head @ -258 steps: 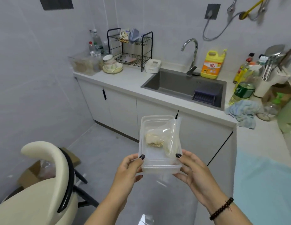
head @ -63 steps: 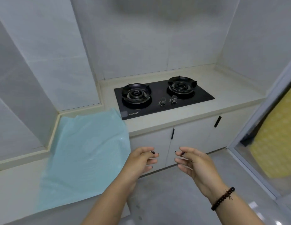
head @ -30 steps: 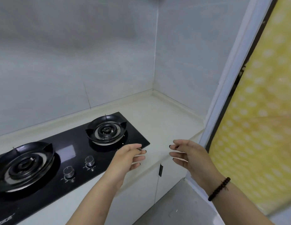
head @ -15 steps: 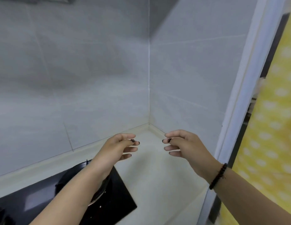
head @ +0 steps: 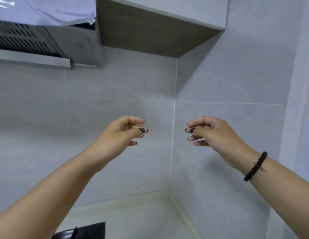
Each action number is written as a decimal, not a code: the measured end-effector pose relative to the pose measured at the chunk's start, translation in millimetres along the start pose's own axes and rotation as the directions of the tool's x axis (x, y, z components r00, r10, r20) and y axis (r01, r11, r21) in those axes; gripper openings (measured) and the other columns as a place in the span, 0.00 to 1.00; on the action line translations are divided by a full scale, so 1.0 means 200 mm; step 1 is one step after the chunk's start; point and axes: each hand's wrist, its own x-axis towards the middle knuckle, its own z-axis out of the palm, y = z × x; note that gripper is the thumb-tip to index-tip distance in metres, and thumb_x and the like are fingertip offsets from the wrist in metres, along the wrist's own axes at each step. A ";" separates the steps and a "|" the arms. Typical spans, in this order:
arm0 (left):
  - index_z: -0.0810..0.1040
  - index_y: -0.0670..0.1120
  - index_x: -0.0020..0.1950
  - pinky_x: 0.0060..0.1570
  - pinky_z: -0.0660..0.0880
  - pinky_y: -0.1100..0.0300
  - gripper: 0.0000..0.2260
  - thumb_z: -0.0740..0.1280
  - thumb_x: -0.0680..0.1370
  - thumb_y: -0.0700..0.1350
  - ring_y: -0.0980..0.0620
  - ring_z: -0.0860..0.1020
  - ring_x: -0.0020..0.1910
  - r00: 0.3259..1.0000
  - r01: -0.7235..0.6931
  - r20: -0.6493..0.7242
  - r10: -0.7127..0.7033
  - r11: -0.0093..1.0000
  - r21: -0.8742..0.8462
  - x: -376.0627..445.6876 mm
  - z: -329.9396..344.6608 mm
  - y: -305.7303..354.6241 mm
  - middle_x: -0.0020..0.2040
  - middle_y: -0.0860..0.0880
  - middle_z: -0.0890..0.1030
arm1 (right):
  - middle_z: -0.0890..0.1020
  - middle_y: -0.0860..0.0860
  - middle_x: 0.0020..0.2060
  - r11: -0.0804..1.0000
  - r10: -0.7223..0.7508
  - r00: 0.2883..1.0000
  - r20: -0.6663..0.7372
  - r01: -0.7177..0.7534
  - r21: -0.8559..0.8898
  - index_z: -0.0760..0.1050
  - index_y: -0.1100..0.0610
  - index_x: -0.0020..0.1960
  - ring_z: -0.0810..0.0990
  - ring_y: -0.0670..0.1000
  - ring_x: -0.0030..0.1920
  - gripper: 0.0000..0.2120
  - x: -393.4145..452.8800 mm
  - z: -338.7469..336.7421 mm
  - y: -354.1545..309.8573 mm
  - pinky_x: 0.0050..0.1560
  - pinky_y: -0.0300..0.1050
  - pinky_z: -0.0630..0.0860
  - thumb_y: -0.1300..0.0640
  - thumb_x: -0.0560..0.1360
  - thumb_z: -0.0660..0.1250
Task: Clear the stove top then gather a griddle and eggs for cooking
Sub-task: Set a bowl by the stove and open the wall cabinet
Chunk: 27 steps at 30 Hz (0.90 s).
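Stove top [head: 84,231]: glossy black corner

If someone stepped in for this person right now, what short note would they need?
Left hand: raised in front of the wall, fingers loosely curled, holding nothing.
Right hand: raised the same way, empty, a bead bracelet on its wrist.
Things: only a corner of the black stove top shows at the bottom edge, and that corner is bare. No griddle or eggs in view. An upper cabinet hangs above the hands, beside the range hood.
Done: nothing gathered yet, going by the empty hands.
Left: find the griddle and eggs; the cabinet overhead may be the place to look.
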 end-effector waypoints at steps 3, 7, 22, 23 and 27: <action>0.78 0.51 0.54 0.54 0.76 0.56 0.09 0.67 0.77 0.38 0.50 0.81 0.54 0.993 -0.114 -0.024 0.118 0.984 0.134 0.09 -0.04 0.13 0.51 0.49 0.84 | 0.84 0.56 0.48 0.996 -0.090 0.996 -0.018 0.090 0.008 0.79 0.59 0.51 0.83 0.50 0.40 0.07 0.14 -0.07 -0.10 0.45 0.44 0.79 0.66 0.75 0.65; 0.78 0.56 0.52 0.49 0.76 0.60 0.10 0.69 0.76 0.42 0.55 0.81 0.49 0.950 -0.277 -0.007 0.311 0.859 0.431 0.20 -0.16 0.34 0.48 0.56 0.83 | 0.84 0.56 0.46 0.970 -0.238 0.970 -0.043 0.235 -0.062 0.80 0.57 0.47 0.85 0.52 0.41 0.07 0.31 -0.11 -0.28 0.44 0.44 0.80 0.66 0.73 0.67; 0.74 0.52 0.59 0.53 0.75 0.61 0.12 0.66 0.76 0.45 0.58 0.75 0.55 0.672 -0.365 0.065 0.738 0.254 0.896 0.63 -0.50 0.96 0.54 0.57 0.76 | 0.79 0.44 0.46 0.386 -0.825 0.560 0.078 0.658 -0.646 0.75 0.50 0.49 0.75 0.40 0.42 0.06 0.80 0.15 -1.01 0.41 0.30 0.69 0.57 0.73 0.67; 0.72 0.51 0.61 0.55 0.74 0.57 0.13 0.66 0.77 0.46 0.56 0.73 0.57 0.643 -0.332 0.076 0.762 0.187 0.925 0.68 -0.51 0.98 0.56 0.56 0.75 | 0.78 0.45 0.47 0.352 -0.836 0.542 0.082 0.646 -0.678 0.74 0.50 0.50 0.75 0.42 0.43 0.07 0.84 0.18 -1.04 0.44 0.36 0.72 0.56 0.73 0.66; 0.67 0.50 0.67 0.51 0.72 0.55 0.19 0.66 0.77 0.47 0.50 0.68 0.62 0.577 -0.188 0.127 0.807 -0.020 0.982 0.86 -0.50 1.02 0.63 0.51 0.70 | 0.75 0.48 0.55 0.231 -0.842 0.529 0.109 0.534 -0.813 0.71 0.53 0.59 0.76 0.51 0.51 0.12 0.95 0.29 -1.12 0.51 0.48 0.75 0.54 0.76 0.64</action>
